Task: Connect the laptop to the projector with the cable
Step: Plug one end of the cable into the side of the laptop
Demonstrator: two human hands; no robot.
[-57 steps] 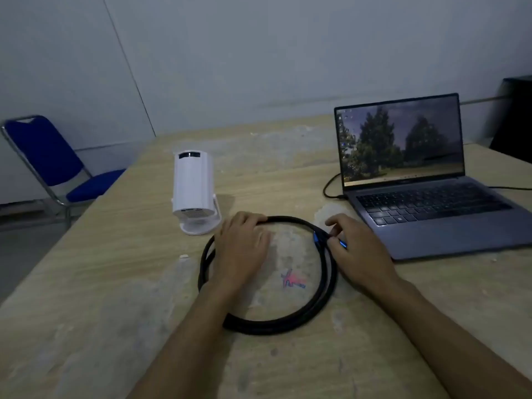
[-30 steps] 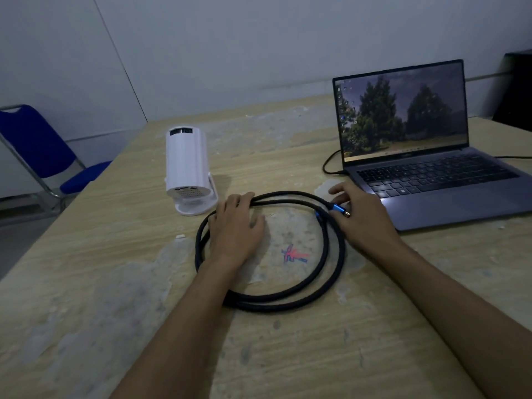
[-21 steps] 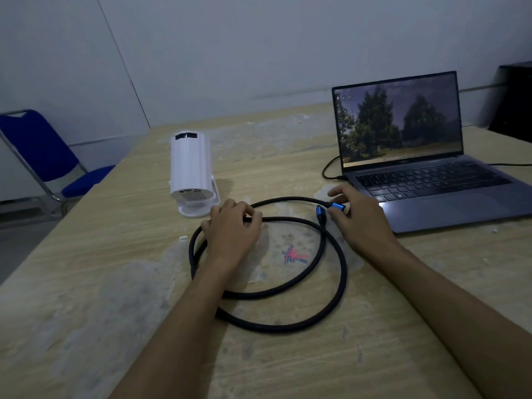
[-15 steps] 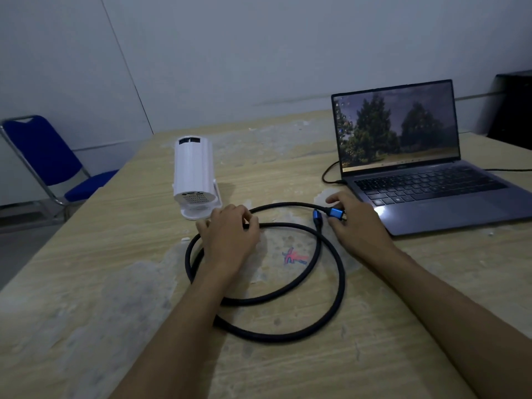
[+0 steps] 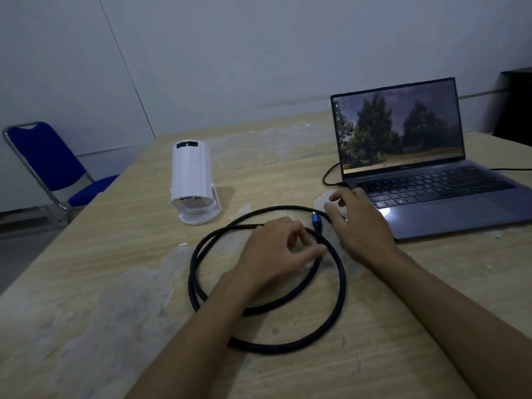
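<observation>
A black braided cable lies coiled in two loops on the wooden table. One blue connector rests free at the top of the coil. My left hand sits inside the coil, fingers curled and pinching the strand just below that connector. My right hand covers the cable's other end beside the laptop's front left corner; a metal tip glints under it. The open grey laptop has its screen lit. The white projector stands on its base to the left, ports facing me.
A thin black lead is plugged into the laptop's left side and another runs off to the right. A blue folding chair stands off the table's left edge. A dark cabinet is at the far right.
My left hand moved right from the coil's left side to the strand near the free blue connector. The coil has spread into two wider loops. My right hand stayed by the laptop's corner.
</observation>
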